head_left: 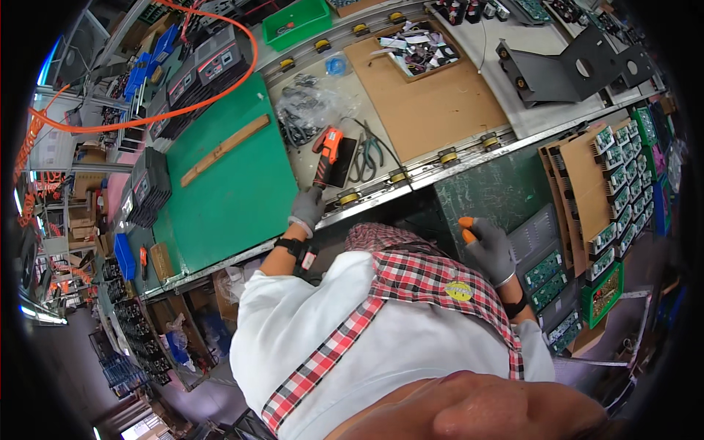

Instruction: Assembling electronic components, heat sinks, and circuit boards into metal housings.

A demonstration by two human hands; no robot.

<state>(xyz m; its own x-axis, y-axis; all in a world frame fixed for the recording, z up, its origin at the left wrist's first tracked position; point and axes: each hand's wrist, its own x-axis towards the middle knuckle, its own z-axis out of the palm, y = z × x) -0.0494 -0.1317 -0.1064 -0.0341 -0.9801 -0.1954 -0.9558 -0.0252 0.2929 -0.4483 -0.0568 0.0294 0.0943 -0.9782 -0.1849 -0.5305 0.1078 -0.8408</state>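
Observation:
My left hand [306, 210], in a grey glove, is closed around the dark lower end of an orange and black hand-held power tool [328, 150]. The tool lies over the pale bench strip, its orange end pointing away from me. Beside it are a dark flat rectangular piece [342, 163] and pliers with dark handles [369, 155]. A clear plastic bag of dark cables [308, 110] sits just beyond. My right hand [490, 251], gloved in grey with orange fingertip covers, hovers near the dark green surface [480, 183]. Its visible fingers are apart, with nothing between them.
A wooden strip [224, 150] lies on the green mat [227, 198] at left, near stacked dark panels [150, 187]. An orange air hose [183, 110] loops above. Beyond stands a box of small parts [418, 51]; a black bracket [565, 70] and racked circuit boards [620, 183] are at right.

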